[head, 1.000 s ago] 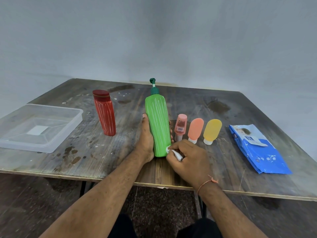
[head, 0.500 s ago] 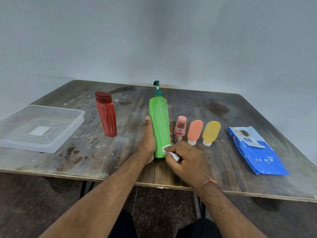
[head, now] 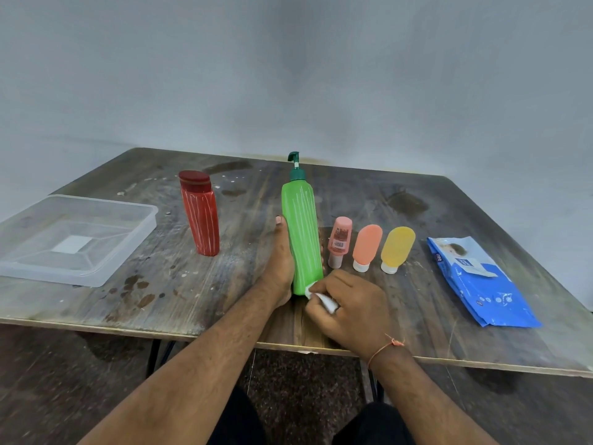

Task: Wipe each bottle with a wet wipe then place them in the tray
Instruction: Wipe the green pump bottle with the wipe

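A tall green pump bottle (head: 301, 232) stands upright near the table's front middle. My left hand (head: 280, 264) wraps its left side and back. My right hand (head: 349, 303) pinches a folded white wet wipe (head: 322, 298) against the bottle's bottom right. A red bottle (head: 200, 218) stands to the left. Right of the green bottle stand a small pink tube (head: 339, 240), an orange tube (head: 366, 245) and a yellow tube (head: 397, 247), all cap down. A clear plastic tray (head: 128, 248) sits empty at the far left.
A blue wet-wipe pack (head: 481, 284) lies flat at the right of the stained wooden table (head: 179, 284). The table's front edge runs just below my wrists. A plain grey wall rises behind.
My right hand slid the wipe slightly left and back along the green bottle's base. The left hand kept its hold and the bottle stayed upright.
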The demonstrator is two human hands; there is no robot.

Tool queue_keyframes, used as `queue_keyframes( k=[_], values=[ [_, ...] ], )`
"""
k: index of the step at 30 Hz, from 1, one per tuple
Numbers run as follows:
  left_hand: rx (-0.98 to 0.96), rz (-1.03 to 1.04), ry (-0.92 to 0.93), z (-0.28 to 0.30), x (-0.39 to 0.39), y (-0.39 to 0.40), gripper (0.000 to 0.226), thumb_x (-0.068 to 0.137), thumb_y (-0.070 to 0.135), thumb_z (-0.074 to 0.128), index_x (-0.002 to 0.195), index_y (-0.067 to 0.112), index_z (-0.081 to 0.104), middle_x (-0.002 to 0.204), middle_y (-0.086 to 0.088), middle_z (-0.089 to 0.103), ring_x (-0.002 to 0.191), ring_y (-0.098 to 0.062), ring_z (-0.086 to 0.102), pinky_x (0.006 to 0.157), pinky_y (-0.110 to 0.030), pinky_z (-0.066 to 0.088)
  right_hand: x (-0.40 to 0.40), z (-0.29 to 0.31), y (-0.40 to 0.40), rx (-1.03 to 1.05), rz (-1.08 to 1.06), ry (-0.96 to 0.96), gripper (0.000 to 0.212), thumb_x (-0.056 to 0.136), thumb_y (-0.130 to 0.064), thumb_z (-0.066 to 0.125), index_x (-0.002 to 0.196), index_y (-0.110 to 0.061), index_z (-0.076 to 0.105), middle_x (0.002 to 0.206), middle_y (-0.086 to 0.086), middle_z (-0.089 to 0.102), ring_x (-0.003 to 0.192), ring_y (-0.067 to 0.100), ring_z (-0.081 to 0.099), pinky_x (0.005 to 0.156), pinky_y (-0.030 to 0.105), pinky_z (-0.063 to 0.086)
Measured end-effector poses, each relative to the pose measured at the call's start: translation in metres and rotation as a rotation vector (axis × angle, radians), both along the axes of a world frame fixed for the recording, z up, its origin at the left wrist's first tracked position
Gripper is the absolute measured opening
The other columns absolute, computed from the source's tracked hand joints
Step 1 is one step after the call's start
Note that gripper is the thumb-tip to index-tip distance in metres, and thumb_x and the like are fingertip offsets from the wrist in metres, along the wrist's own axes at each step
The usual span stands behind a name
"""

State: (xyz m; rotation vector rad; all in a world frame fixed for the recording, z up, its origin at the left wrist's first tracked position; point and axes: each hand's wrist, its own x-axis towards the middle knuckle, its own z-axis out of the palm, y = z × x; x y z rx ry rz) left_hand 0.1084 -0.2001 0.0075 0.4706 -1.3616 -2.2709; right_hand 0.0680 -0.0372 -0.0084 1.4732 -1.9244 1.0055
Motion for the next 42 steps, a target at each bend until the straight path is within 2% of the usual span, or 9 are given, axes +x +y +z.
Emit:
queue_keyframes(
  k=[5, 11, 16, 21, 27, 32, 37, 40, 42],
  values=[
    [-0.011, -0.005, -0.014, 0.003, 0.002, 0.001, 0.109, 0.078, 0.092, 0.03, 0.127, 0.001, 0.065, 0.095, -0.017, 0.074, 0.079, -0.028, 0.07, 0.074, -0.039, 0.059, -0.001, 0.002, -0.003, -0.024, -0.018, 0.039, 0.011, 0.095, -0.026, 0.074, 0.102, -0.024, 0.082, 0.096, -0.009, 0.074, 0.08, 0.014, 0.07, 0.067, 0.032, 0.057],
    [-0.03, 0.013, -0.025, 0.006, 0.004, 0.006, 0.101, 0.076, 0.092, 0.035, 0.116, 0.006, 0.069, 0.094, -0.015, 0.074, 0.078, -0.025, 0.07, 0.075, -0.039, 0.058, 0.002, 0.001, -0.001, -0.008, -0.041, 0.054, 0.006, 0.088, -0.025, 0.075, 0.092, -0.025, 0.08, 0.087, -0.01, 0.07, 0.072, 0.015, 0.065, 0.061, 0.035, 0.055],
    [-0.061, 0.014, -0.024, 0.009, 0.006, 0.008, 0.096, 0.078, 0.087, 0.032, 0.115, 0.005, 0.067, 0.089, -0.012, 0.072, 0.076, -0.023, 0.069, 0.075, -0.036, 0.058, -0.001, 0.001, -0.003, -0.023, -0.026, 0.052, 0.012, 0.096, -0.028, 0.073, 0.104, -0.025, 0.082, 0.092, -0.007, 0.071, 0.076, 0.017, 0.068, 0.064, 0.034, 0.057],
    [-0.083, 0.034, -0.039, 0.008, 0.006, 0.01, 0.091, 0.08, 0.085, 0.032, 0.113, 0.008, 0.068, 0.091, -0.011, 0.073, 0.079, -0.022, 0.07, 0.079, -0.037, 0.057, 0.004, 0.001, 0.0, 0.008, -0.008, 0.08, 0.007, 0.088, -0.025, 0.075, 0.092, -0.027, 0.08, 0.085, -0.009, 0.068, 0.072, 0.016, 0.065, 0.061, 0.035, 0.054],
    [-0.124, 0.043, -0.044, 0.008, 0.006, 0.009, 0.096, 0.082, 0.085, 0.031, 0.128, 0.006, 0.062, 0.095, -0.009, 0.073, 0.081, -0.02, 0.072, 0.074, -0.034, 0.059, 0.002, 0.001, -0.005, -0.015, -0.03, 0.073, 0.012, 0.099, -0.029, 0.071, 0.106, -0.028, 0.081, 0.091, -0.006, 0.07, 0.076, 0.018, 0.068, 0.062, 0.036, 0.056],
    [-0.147, 0.016, -0.055, 0.01, 0.007, 0.013, 0.084, 0.088, 0.081, 0.027, 0.115, 0.011, 0.066, 0.088, -0.004, 0.075, 0.078, -0.017, 0.071, 0.077, -0.033, 0.059, 0.004, 0.002, -0.001, 0.01, -0.001, 0.087, 0.01, 0.09, -0.027, 0.074, 0.096, -0.031, 0.081, 0.087, -0.01, 0.067, 0.073, 0.017, 0.066, 0.059, 0.036, 0.054],
    [-0.178, 0.028, -0.092, 0.01, 0.006, 0.013, 0.096, 0.086, 0.091, 0.033, 0.135, 0.012, 0.059, 0.106, -0.006, 0.075, 0.094, -0.019, 0.073, 0.086, -0.039, 0.058, 0.0, 0.001, -0.005, -0.04, -0.06, 0.087, 0.013, 0.099, -0.029, 0.072, 0.107, -0.028, 0.082, 0.089, -0.005, 0.068, 0.074, 0.02, 0.066, 0.06, 0.037, 0.055],
    [-0.177, 0.026, -0.076, 0.011, 0.008, 0.013, 0.075, 0.102, 0.074, 0.021, 0.122, 0.015, 0.063, 0.095, -0.005, 0.074, 0.081, -0.015, 0.073, 0.075, -0.032, 0.059, 0.001, 0.001, -0.003, -0.004, 0.012, 0.069, 0.014, 0.097, -0.03, 0.072, 0.106, -0.03, 0.083, 0.088, -0.007, 0.066, 0.075, 0.018, 0.065, 0.061, 0.034, 0.054],
    [-0.169, 0.018, -0.073, 0.011, 0.008, 0.014, 0.074, 0.102, 0.071, 0.019, 0.113, 0.015, 0.065, 0.089, -0.005, 0.074, 0.076, -0.015, 0.072, 0.074, -0.032, 0.059, 0.002, 0.001, -0.002, 0.003, 0.03, 0.074, 0.012, 0.092, -0.028, 0.074, 0.1, -0.03, 0.083, 0.087, -0.009, 0.065, 0.074, 0.017, 0.065, 0.06, 0.034, 0.054]
  ],
)
